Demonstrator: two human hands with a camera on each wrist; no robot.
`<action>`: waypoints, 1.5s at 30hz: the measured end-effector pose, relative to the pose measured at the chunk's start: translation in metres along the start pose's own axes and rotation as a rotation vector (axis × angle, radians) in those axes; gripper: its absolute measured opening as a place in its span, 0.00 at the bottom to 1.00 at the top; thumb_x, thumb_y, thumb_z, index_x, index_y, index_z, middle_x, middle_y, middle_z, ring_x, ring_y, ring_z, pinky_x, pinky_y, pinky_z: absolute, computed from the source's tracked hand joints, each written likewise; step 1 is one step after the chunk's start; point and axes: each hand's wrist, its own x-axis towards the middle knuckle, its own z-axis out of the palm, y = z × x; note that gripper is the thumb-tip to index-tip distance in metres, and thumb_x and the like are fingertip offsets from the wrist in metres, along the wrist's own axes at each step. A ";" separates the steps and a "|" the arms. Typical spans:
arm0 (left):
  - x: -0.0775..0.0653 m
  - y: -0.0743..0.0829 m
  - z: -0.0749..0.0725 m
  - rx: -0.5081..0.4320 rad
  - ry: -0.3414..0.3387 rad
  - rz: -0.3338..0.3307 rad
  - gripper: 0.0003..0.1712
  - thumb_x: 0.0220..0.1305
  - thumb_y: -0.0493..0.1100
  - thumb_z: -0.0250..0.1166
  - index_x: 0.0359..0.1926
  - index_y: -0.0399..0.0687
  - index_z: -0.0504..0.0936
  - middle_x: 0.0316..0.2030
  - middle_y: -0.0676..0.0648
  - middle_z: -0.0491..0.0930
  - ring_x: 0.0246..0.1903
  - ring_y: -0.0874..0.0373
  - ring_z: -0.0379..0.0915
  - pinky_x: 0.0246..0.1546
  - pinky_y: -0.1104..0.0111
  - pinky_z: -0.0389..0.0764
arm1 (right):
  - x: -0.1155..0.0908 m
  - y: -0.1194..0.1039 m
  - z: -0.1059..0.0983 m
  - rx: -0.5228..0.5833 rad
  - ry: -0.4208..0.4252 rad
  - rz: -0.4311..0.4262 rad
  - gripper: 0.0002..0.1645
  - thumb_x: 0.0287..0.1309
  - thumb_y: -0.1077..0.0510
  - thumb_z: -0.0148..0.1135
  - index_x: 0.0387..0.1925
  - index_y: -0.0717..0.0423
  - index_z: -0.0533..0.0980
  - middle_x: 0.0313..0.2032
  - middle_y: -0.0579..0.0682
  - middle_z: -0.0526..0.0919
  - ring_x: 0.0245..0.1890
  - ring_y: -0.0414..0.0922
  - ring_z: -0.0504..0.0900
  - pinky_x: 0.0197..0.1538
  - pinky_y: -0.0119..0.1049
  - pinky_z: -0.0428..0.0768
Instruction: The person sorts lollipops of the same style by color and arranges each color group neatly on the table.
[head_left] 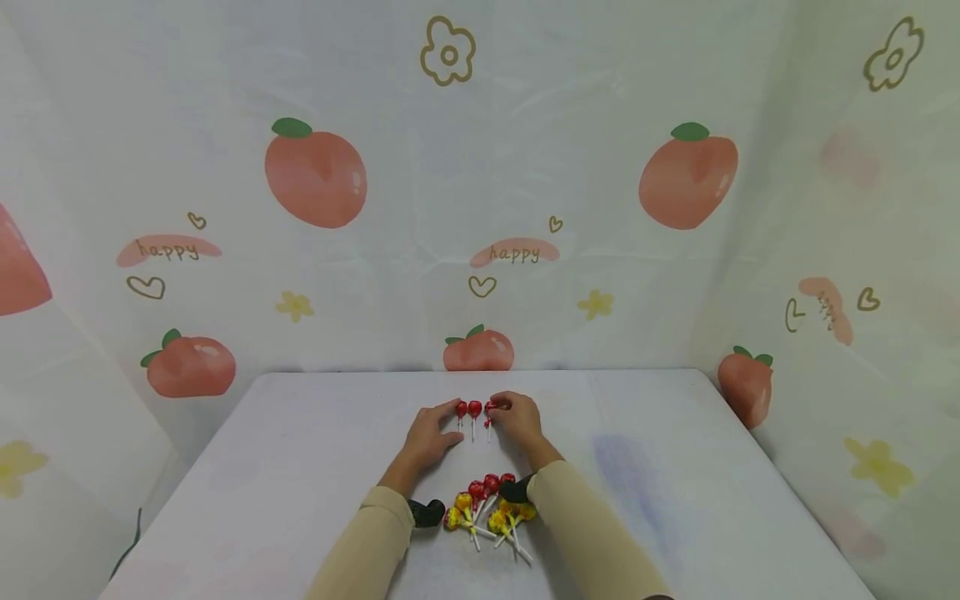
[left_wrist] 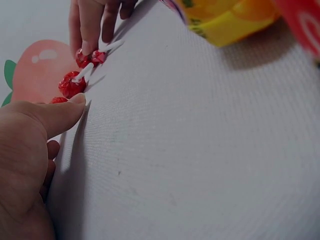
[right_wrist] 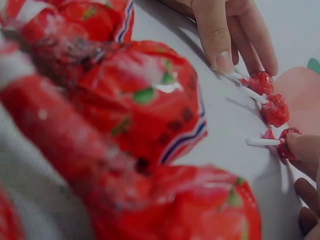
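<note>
Backdrop (head_left: 390, 92), white cloth with fruit, flowers and "happy" printed on it; stands beyond the fingers.

Tabletop (head_left: 300, 467), one, white; lies beneath the fingers.

Sleeves (head_left: 371, 533), two, beige; behind the fingers, one per arm.

Hands, two. Left hand (head_left: 430, 435): thumb and fingers spread apart, thumb tip at a stick, fingertips beside the candy head. Right hand (head_left: 519, 417): thumb and finger pinching a candy head, remaining fingers bent.

Pile (head_left: 464, 502), one, of lollipops; on the near side of the fingers, between the wrists. Three red heads show; yellow ones, several, overlap too much for an exact count.

Wrist straps (head_left: 426, 513), two, black; behind the fingers.

Lollipops in a row, three, all red. Left lollipop (right_wrist: 261, 82): beside the left fingertips, touched at its stick by the thumb. Middle lollipop (right_wrist: 275, 110): between the two hands' fingers, nearer the left, held by neither. Right lollipop (right_wrist: 283, 150): head between the right thumb and finger. Appearance: round heads, shiny crinkled red wrappers gathered at the neck, slim white sticks pointing toward the wearer; wrapper on the right one flares where the stick begins.
</note>
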 end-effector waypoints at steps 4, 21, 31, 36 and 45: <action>0.000 0.000 0.000 -0.006 0.001 -0.014 0.35 0.59 0.41 0.71 0.67 0.50 0.71 0.61 0.44 0.73 0.59 0.44 0.65 0.61 0.50 0.65 | 0.000 -0.002 0.002 -0.018 0.004 -0.002 0.12 0.59 0.60 0.67 0.46 0.55 0.83 0.40 0.49 0.84 0.41 0.48 0.78 0.50 0.43 0.79; -0.001 0.002 0.000 -0.007 0.004 -0.025 0.36 0.59 0.41 0.71 0.68 0.50 0.71 0.61 0.43 0.73 0.59 0.44 0.65 0.61 0.49 0.65 | 0.000 -0.001 0.006 -0.020 0.017 0.042 0.12 0.59 0.59 0.67 0.46 0.53 0.84 0.42 0.48 0.84 0.44 0.48 0.78 0.53 0.45 0.77; 0.000 -0.001 0.002 -0.002 0.004 -0.007 0.35 0.59 0.41 0.71 0.68 0.49 0.71 0.61 0.44 0.73 0.59 0.44 0.66 0.61 0.50 0.66 | -0.001 -0.003 0.004 -0.004 0.014 0.044 0.13 0.58 0.60 0.68 0.47 0.55 0.84 0.43 0.50 0.84 0.47 0.50 0.78 0.55 0.47 0.76; 0.001 -0.001 0.002 -0.005 0.004 -0.005 0.35 0.59 0.41 0.71 0.68 0.49 0.71 0.62 0.44 0.73 0.59 0.45 0.66 0.61 0.50 0.66 | 0.001 -0.001 0.004 0.010 0.008 0.048 0.13 0.59 0.61 0.67 0.46 0.54 0.84 0.43 0.49 0.84 0.47 0.50 0.78 0.55 0.46 0.76; 0.001 -0.001 0.002 -0.011 0.011 -0.006 0.35 0.60 0.41 0.70 0.68 0.49 0.71 0.62 0.44 0.72 0.59 0.45 0.65 0.62 0.50 0.65 | 0.003 0.000 0.004 0.013 -0.003 0.045 0.14 0.60 0.60 0.67 0.48 0.53 0.83 0.43 0.49 0.84 0.47 0.50 0.78 0.55 0.46 0.77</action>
